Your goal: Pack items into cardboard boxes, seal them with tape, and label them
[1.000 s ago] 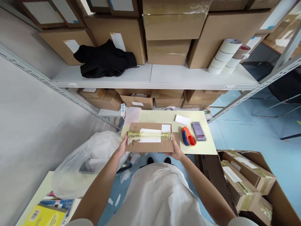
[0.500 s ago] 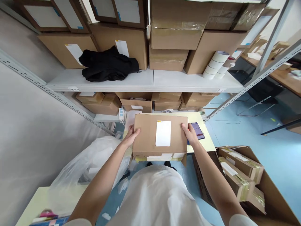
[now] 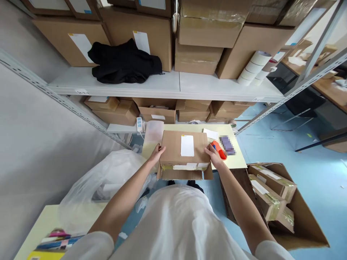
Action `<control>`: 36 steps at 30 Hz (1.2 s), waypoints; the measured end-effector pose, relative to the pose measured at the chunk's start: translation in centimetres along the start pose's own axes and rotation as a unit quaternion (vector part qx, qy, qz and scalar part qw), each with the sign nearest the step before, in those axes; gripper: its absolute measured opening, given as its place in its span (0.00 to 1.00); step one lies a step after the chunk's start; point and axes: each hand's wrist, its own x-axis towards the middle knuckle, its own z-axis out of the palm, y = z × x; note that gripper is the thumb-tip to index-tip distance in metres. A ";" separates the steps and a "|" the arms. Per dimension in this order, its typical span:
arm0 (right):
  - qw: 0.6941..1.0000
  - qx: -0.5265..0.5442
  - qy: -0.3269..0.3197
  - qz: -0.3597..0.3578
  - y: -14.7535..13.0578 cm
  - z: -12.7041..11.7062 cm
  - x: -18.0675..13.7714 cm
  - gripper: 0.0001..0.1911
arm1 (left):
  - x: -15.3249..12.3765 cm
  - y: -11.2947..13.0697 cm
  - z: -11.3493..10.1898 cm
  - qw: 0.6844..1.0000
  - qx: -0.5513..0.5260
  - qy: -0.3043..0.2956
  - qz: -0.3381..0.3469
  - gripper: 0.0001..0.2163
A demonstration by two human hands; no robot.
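- Between the two hands, over the near part of the table [image 3: 235,161], a brown carton [image 3: 173,148] is sitting crosswise before the person; whether its underside is touching the tabletop cannot be told.
- Left hand [image 3: 155,156]: gripping the carton's left side, thumb lying over the top edge; the other fingers are partly hiding behind that side.
- Right hand [image 3: 214,156]: gripping the right side, thumb pressing on the top face near its edge; remaining fingertips not clearly showing.
- Carton's top face is showing plain cardboard, with a white label [image 3: 187,146] lying right of centre and bearing a small yellow mark at its upper edge.
- Near side is carrying yellowish tape and white paper strips; below it, open flaps [image 3: 180,174] are jutting toward the person.
- Just beyond the right hand, an orange-red tape dispenser [image 3: 222,154] is resting on the table.
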 end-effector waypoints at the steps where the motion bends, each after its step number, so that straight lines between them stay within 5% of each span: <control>1: 1.000 0.019 -0.007 0.019 0.7 -0.2 -0.8 0.38 | -0.9 -0.3 -0.7 1.000 0.012 -0.005 -0.005 0.37; 5: 0.997 0.033 -0.035 0.062 4.5 0.1 -5.4 0.46 | -5.7 -2.3 -2.4 0.995 0.084 -0.048 -0.014 0.45; 8: 0.999 -0.013 -0.014 0.042 6.7 2.0 -8.7 0.47 | -8.4 -4.2 -1.6 0.991 0.118 -0.064 0.013 0.44; 14: 0.993 -0.103 0.051 0.035 5.6 3.7 -10.3 0.29 | -8.8 -5.8 0.6 0.988 0.149 0.020 0.047 0.27; 18: 0.991 -0.113 0.063 0.027 2.7 -0.3 -8.2 0.29 | -7.4 -2.6 -1.1 0.983 0.139 0.055 0.104 0.22; 25: 0.975 -0.130 0.167 -0.061 -4.2 -8.3 -0.8 0.30 | -2.1 7.3 -5.1 0.959 0.176 0.164 0.151 0.21; 28: 0.974 -0.142 0.165 -0.066 -4.9 -8.9 1.6 0.30 | 0.0 9.1 -5.5 0.958 0.209 0.148 0.130 0.28; 33: 0.975 -0.177 0.132 -0.006 -3.4 -7.2 2.6 0.30 | 1.6 7.7 -5.4 0.946 0.281 0.130 0.099 0.27; 36: 0.959 -0.247 0.139 -0.012 -3.6 -6.6 1.7 0.31 | 1.2 7.4 -5.4 0.921 0.323 0.157 0.154 0.28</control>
